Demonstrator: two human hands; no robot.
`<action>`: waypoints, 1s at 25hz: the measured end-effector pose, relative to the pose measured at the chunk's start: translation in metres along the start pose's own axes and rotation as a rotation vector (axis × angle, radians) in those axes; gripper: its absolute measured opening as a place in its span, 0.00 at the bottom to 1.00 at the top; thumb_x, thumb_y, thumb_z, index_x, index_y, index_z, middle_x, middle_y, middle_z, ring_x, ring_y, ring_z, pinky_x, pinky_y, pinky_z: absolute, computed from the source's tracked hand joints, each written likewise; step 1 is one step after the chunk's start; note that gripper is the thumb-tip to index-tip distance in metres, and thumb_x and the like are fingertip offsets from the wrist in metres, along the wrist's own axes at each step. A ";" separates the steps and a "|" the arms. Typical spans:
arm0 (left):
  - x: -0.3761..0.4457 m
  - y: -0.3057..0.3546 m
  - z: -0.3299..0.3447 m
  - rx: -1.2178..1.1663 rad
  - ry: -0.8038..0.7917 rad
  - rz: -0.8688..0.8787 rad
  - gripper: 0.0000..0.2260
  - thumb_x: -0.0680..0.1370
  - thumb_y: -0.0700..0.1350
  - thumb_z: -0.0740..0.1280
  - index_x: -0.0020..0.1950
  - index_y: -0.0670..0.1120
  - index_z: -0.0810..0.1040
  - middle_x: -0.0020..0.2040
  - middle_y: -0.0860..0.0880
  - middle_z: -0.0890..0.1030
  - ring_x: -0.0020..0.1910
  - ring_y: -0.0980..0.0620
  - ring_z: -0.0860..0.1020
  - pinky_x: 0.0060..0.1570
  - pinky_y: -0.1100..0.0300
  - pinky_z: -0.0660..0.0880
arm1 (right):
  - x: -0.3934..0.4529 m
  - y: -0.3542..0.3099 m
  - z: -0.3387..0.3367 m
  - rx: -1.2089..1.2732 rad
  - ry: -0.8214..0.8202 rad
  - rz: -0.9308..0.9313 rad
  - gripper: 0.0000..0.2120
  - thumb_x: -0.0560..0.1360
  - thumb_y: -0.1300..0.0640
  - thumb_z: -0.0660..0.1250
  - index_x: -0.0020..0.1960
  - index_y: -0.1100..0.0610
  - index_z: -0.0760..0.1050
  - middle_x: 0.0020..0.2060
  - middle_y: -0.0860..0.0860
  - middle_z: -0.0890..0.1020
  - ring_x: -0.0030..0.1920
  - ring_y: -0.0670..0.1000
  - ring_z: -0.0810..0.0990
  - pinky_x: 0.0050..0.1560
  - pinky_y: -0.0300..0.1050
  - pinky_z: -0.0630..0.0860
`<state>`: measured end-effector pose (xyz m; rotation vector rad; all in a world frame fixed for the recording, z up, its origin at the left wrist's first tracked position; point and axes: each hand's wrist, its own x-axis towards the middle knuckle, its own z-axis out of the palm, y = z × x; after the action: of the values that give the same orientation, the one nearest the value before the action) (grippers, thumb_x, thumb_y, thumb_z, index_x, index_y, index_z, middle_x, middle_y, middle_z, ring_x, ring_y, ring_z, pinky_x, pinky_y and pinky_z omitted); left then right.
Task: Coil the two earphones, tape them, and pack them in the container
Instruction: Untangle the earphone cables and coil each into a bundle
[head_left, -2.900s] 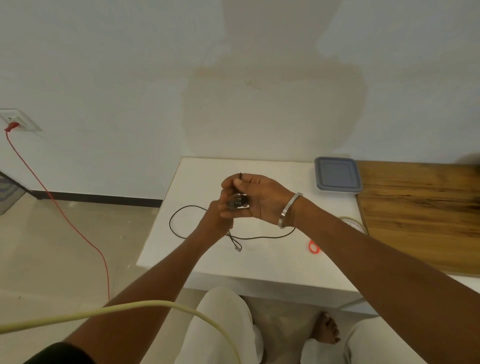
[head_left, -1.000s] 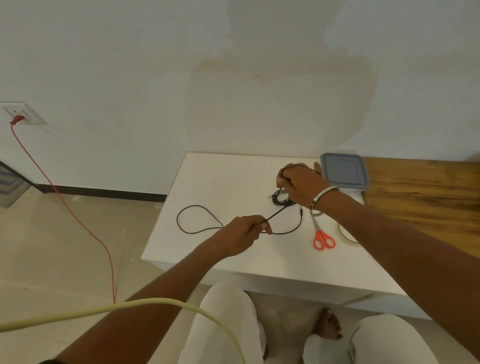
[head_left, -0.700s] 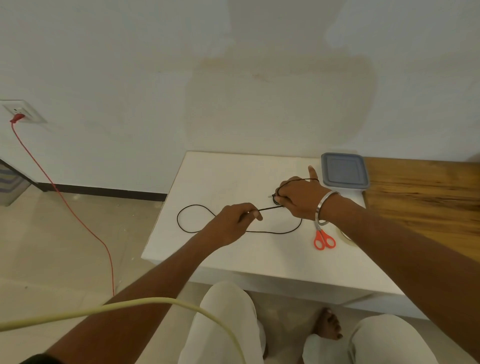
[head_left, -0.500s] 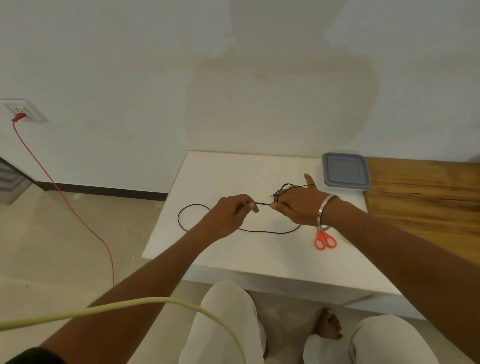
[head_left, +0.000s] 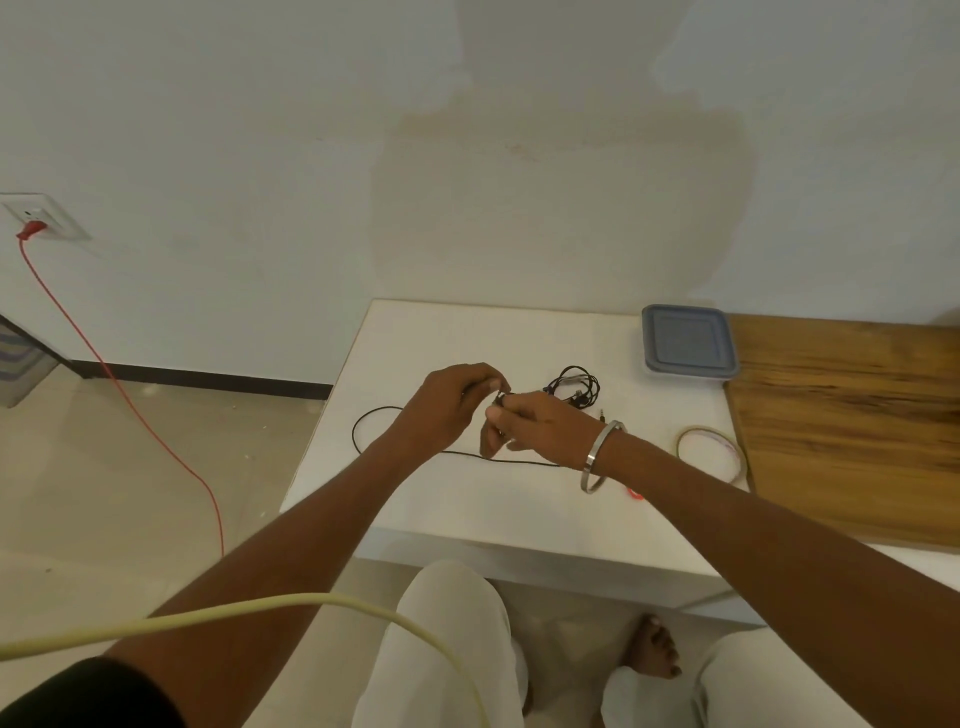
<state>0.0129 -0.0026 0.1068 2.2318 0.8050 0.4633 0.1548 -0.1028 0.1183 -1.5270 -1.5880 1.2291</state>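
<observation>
1. Two hands: left hand (head_left: 452, 402), right hand (head_left: 540, 428).
2. Two black earphones: a loose earphone cable (head_left: 363, 423) near the table's left edge, a bundled earphone (head_left: 576, 387) toward its back edge.
3. One lidded container (head_left: 688, 343), back right.
4. One tape roll (head_left: 709, 454).
5. One white table (head_left: 452, 332).

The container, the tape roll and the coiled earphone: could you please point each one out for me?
container (head_left: 688, 340), head view, middle of its blue-grey lid.
tape roll (head_left: 688, 434), head view, far-left part of the ring.
coiled earphone (head_left: 576, 387), head view, black cable bundle beyond the right hand.
</observation>
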 end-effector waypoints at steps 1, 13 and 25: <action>0.001 -0.001 0.001 -0.112 -0.027 -0.044 0.11 0.82 0.40 0.58 0.49 0.43 0.81 0.43 0.51 0.83 0.44 0.56 0.79 0.48 0.65 0.74 | 0.002 -0.005 0.001 0.178 0.002 0.017 0.18 0.81 0.50 0.55 0.39 0.57 0.74 0.43 0.55 0.84 0.49 0.51 0.82 0.56 0.55 0.78; -0.005 -0.004 0.023 -0.366 -0.161 -0.244 0.12 0.79 0.32 0.53 0.43 0.43 0.73 0.36 0.49 0.74 0.36 0.54 0.72 0.38 0.62 0.70 | 0.015 -0.035 0.004 1.086 0.215 -0.049 0.19 0.82 0.51 0.52 0.39 0.61 0.72 0.42 0.60 0.80 0.44 0.59 0.81 0.52 0.64 0.77; -0.023 0.006 0.041 -0.106 -0.426 -0.084 0.14 0.84 0.49 0.52 0.57 0.49 0.76 0.33 0.54 0.73 0.29 0.61 0.70 0.36 0.69 0.69 | 0.019 -0.009 -0.011 0.314 0.659 0.011 0.17 0.82 0.52 0.53 0.40 0.54 0.76 0.46 0.50 0.83 0.50 0.45 0.80 0.51 0.39 0.71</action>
<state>0.0200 -0.0419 0.0815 2.0835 0.6272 -0.0149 0.1584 -0.0813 0.1281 -1.5172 -0.9124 0.8033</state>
